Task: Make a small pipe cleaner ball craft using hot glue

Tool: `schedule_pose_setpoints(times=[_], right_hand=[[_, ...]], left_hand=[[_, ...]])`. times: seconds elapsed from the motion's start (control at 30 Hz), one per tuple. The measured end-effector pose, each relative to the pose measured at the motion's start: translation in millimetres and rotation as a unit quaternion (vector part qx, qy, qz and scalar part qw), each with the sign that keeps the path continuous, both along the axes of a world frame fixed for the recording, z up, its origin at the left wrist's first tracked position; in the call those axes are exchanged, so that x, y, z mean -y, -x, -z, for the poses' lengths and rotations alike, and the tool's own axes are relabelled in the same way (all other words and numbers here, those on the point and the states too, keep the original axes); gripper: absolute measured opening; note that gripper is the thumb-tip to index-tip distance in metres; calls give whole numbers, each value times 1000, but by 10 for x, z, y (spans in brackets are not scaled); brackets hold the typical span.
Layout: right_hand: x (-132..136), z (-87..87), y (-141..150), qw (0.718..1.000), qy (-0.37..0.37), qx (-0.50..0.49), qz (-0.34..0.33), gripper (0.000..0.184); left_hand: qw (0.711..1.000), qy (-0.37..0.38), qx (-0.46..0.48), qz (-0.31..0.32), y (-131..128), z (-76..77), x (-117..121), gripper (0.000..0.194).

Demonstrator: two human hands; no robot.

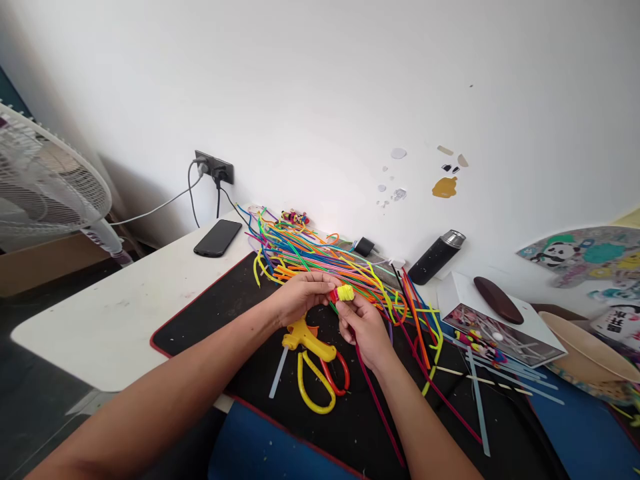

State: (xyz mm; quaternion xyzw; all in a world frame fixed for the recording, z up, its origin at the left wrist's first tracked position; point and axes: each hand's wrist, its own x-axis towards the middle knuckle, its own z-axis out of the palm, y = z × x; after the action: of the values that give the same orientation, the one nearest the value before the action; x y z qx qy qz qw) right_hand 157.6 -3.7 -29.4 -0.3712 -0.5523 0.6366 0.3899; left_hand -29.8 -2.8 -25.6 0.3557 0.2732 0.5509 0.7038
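Observation:
My left hand (306,295) and my right hand (367,325) meet over the black mat, fingers pinched around a small coil of yellow pipe cleaner (345,293) with red beside it. A dark red pipe cleaner (376,399) trails from my right hand down toward the front of the mat. Just below the hands lies a yellow glue gun (311,343) with a pale glue stick (279,373) poking out. Scissors with one yellow and one red handle (317,390) rest partly under it. Behind the hands spreads a heap of many-coloured pipe cleaners (315,252).
A phone (218,238) lies at the back left of the white table (100,313). To the right are a black thermos (434,259), a white box (505,320) with a dark case on top, loose glue sticks (520,380) and a bowl (590,340). A fan (55,167) stands far left.

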Motion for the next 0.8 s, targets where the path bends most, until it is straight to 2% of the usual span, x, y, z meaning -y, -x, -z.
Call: schedule_pose_setpoints(times=[0.8], right_hand=[[-25,-21,-46,1000,-7,7,-9,41]], left_hand=[[999,12,22,31,13,11,12,21]])
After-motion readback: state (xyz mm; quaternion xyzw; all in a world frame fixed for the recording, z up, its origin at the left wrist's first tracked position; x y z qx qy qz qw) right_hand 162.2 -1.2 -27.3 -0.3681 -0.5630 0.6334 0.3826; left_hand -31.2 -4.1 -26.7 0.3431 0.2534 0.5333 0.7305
